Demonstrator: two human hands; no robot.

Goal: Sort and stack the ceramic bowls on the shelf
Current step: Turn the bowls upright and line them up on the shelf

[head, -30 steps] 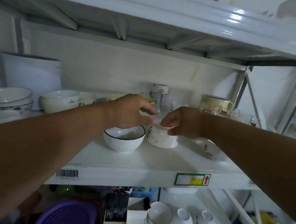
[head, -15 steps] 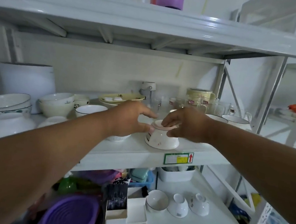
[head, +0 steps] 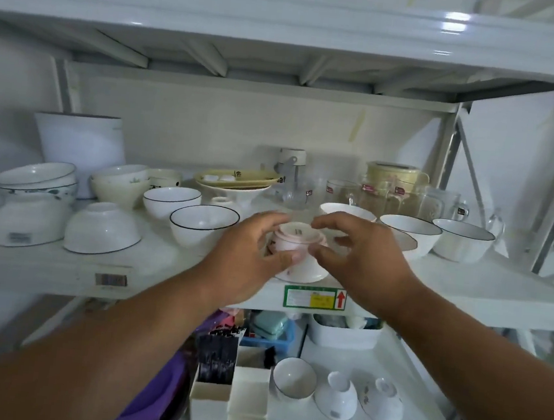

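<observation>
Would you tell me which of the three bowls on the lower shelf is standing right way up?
The leftmost bowl, beside the white divider box: its open mouth faces up, while the other two rest upside down.

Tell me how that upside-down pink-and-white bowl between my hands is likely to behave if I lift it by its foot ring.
The upside-down bowl looks like rigid glazed ceramic, so probably slick and breakable if dropped. The left hand grips its narrow foot end, a small hold, so it may slip. It seems to sit on another inverted bowl, which might lift along or shift.
</observation>
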